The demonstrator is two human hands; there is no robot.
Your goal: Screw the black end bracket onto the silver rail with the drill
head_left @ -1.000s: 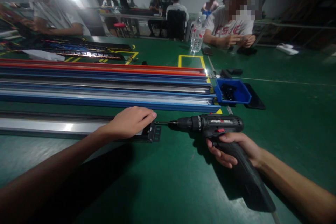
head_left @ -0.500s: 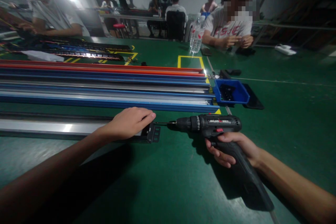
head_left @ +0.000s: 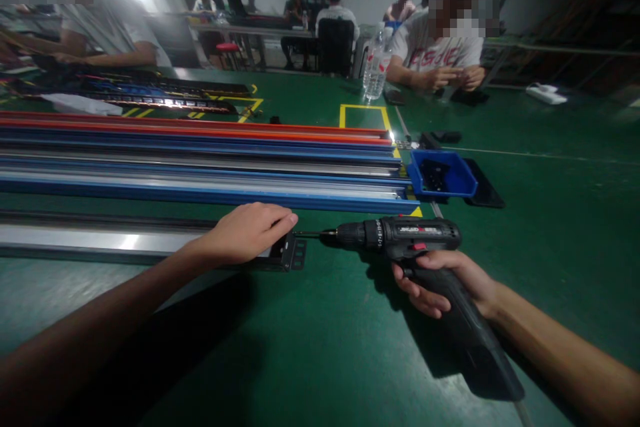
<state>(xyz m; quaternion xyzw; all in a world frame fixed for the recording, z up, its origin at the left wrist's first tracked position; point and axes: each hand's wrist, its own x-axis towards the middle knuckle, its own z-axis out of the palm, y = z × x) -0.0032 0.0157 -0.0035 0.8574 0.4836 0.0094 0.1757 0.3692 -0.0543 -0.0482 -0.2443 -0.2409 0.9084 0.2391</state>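
In my right hand [head_left: 435, 283] is a black cordless-style power drill [head_left: 425, 233] with a cord at the base of its grip, my fingers wrapped round the handle near the trigger. Its long bit [head_left: 315, 235] points left and meets the end of a black and silver metal rail [head_left: 110, 241]. Over that end lies my left hand [head_left: 250, 232], closed on the rail, its fingertips hidden on the far side. A black slotted end bracket [head_left: 299, 255] sticks out just below the bit.
Behind the rail lie several blue rails [head_left: 210, 190] and an orange rail [head_left: 200, 125]. A blue bin [head_left: 463, 177] with small black parts stands right of them. Farther back are water bottles [head_left: 375, 70], wired strips [head_left: 150, 97], a power strip [head_left: 546, 93] and people seated across the green table [head_left: 320, 347].
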